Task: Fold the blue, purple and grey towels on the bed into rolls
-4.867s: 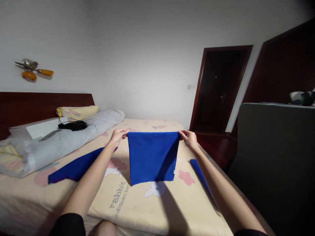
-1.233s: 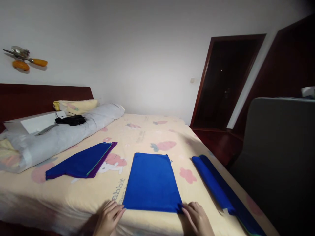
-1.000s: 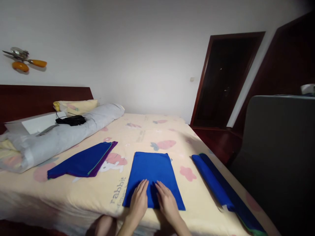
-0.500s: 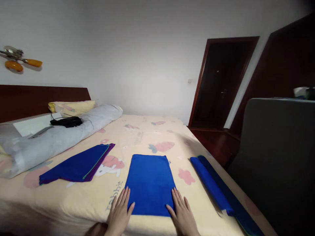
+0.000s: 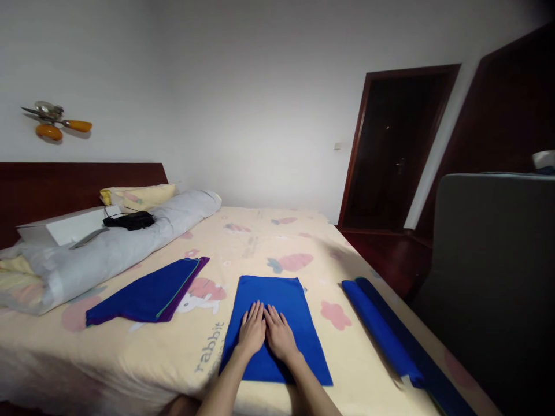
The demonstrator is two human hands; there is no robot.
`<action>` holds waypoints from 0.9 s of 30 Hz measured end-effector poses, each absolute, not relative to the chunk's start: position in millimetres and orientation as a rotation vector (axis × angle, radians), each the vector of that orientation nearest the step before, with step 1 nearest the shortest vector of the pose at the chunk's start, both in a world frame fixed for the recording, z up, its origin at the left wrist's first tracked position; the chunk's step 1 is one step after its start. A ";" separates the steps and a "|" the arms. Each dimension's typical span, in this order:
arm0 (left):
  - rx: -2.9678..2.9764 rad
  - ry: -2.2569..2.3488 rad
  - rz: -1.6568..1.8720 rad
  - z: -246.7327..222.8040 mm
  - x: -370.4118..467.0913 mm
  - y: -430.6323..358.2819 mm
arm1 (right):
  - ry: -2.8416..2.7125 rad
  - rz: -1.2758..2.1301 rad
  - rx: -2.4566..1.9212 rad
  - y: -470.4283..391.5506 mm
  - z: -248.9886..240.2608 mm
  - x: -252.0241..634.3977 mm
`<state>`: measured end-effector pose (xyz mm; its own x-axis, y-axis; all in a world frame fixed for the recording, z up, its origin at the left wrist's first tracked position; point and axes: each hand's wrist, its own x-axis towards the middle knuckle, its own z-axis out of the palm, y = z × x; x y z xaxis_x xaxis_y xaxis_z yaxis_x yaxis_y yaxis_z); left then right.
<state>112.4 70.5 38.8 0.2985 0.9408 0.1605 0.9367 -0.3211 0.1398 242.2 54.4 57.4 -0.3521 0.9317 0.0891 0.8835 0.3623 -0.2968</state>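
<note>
A bright blue cloth (image 5: pixel 277 289) lies flat in a rectangle near the front of the bed. My left hand (image 5: pixel 252 328) rests palm down on its middle, fingers stretched out. Beside it, my right hand (image 5: pixel 278 331) also lies flat on the cloth, and the fingertips of both hands nearly meet. To the left is a folded blue and purple cloth (image 5: pixel 147 292) with a green edge. Along the right side of the bed lie a long, narrow blue folded cloth (image 5: pixel 381 332) and a darker blue one (image 5: pixel 403 332), apart from my hands.
The bed sheet (image 5: pixel 243 242) has a carrot and rabbit print. A grey-white rolled quilt (image 5: pixel 130 254), a white box (image 5: pixel 82 225), a black item (image 5: pixel 130 220) and a pillow (image 5: pixel 151 198) are at the left. A dark grey chair back (image 5: pixel 489 260) stands at the right.
Both hands have moved inward and forward from the cloth's side edges to its middle. The cloth's near end now looks wider. The view has shifted slightly.
</note>
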 end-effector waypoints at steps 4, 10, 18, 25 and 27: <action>2.441 1.883 0.267 28.6 91.2 75.0 | -2.332 0.254 -1.695 61.2 42.2 267.1; 2.344 2.071 0.188 25.0 38.5 56.9 | -2.160 0.164 -1.885 56.7 9.2 348.3; 2.463 2.095 0.273 26.3 61.0 71.0 | -2.211 0.181 -1.770 76.8 20.9 329.1; 2.547 1.724 0.297 31.7 108.5 130.0 | -2.439 0.298 -1.467 126.3 35.6 253.3; 2.534 1.716 0.275 31.1 110.5 144.5 | -2.429 0.299 -1.487 137.8 36.1 251.2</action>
<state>110.5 144.5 31.1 0.3608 0.9263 0.1088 0.9139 -0.3744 0.1568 251.2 137.8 36.1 -0.4326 0.8926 0.1267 0.8353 0.4497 -0.3162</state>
